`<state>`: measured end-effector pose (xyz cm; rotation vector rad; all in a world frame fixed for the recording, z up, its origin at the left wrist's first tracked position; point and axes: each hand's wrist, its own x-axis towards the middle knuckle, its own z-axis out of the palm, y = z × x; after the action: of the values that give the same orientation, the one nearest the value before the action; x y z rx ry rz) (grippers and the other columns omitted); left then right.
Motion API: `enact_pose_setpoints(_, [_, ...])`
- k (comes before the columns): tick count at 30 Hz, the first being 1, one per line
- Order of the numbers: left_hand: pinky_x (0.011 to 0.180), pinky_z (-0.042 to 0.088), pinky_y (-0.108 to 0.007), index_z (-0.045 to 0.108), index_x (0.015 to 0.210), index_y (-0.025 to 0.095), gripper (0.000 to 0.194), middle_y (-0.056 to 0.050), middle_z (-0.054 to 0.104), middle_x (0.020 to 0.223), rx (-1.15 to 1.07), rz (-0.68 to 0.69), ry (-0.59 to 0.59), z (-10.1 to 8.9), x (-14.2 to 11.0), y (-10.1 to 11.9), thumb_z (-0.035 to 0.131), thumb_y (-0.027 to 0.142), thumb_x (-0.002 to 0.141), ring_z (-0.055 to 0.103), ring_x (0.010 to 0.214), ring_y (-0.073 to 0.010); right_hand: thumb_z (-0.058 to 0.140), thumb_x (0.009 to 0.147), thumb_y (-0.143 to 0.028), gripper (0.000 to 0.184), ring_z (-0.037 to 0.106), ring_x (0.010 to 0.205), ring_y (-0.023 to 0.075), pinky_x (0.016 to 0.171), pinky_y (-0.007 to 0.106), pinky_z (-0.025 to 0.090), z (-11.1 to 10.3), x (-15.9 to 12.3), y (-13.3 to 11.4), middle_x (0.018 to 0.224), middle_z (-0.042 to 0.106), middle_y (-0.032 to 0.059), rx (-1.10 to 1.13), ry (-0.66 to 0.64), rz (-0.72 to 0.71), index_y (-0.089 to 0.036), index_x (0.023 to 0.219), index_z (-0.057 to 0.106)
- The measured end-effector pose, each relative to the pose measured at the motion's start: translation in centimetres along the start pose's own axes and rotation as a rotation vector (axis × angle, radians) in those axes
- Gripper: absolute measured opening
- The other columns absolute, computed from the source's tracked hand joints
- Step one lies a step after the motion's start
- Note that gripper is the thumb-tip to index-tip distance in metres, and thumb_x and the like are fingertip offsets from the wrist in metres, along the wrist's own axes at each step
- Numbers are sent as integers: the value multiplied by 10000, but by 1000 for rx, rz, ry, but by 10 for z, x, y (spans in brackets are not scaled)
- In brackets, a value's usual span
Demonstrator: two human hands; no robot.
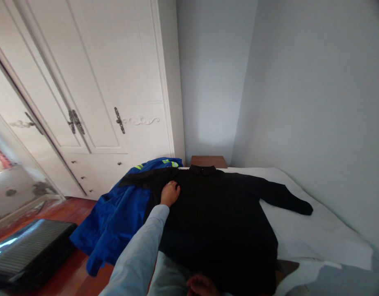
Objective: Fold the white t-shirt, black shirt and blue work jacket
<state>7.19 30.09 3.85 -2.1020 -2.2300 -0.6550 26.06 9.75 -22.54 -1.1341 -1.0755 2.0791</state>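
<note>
A black long-sleeved collared shirt (214,213) lies spread out with its collar at the far end and one sleeve stretched to the right. My left hand (171,193) rests on the shirt's upper left part, palm down, fingers loosely bent and holding nothing. A ring shows on one finger. Low in the picture, my right hand (203,284) is close to the shirt's near edge, in shadow and partly cut off. Its fingers look loosely curled and apart, with nothing visible in them. Beneath the shirt's left sleeve lies a blue garment (121,222) with yellow-green reflective strips.
A white cover (294,230) extends under the shirt to the right, along a grey wall (315,102). Behind stand a white wardrobe (127,74) and a brown wooden piece (209,161). On the reddish floor at left sits a black ribbed case (32,250).
</note>
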Motion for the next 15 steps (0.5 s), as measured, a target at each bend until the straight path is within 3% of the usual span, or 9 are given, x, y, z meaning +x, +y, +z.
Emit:
enact_pose_setpoints(6, [1081,439,-349,666,1199,140,333,-155,616,1371,-1,8,0,1,1,-1,487,296,967,606,1227,-251,749,418,-726,486,652,610,257,731,457,475,-1,-6,-2,619,662,7,35,25,-40,-330,691,682])
enact_pose_setpoints(12, [1094,429,-347,674,1182,151,322,-146,629,1351,-2,20,3,2,2,-2,481,290,965,602,1227,-244,819,372,-739,656,592,549,171,602,311,421,3,-19,-15,627,627,10,109,-32,-10,-242,766,654])
enact_pose_setpoints(15, [1095,427,-343,671,1186,150,325,-142,636,1339,-1,23,4,3,2,-2,480,291,964,603,1224,-243,845,440,-720,687,606,585,156,596,273,408,5,-29,-26,675,647,36,148,-67,-21,-195,836,647])
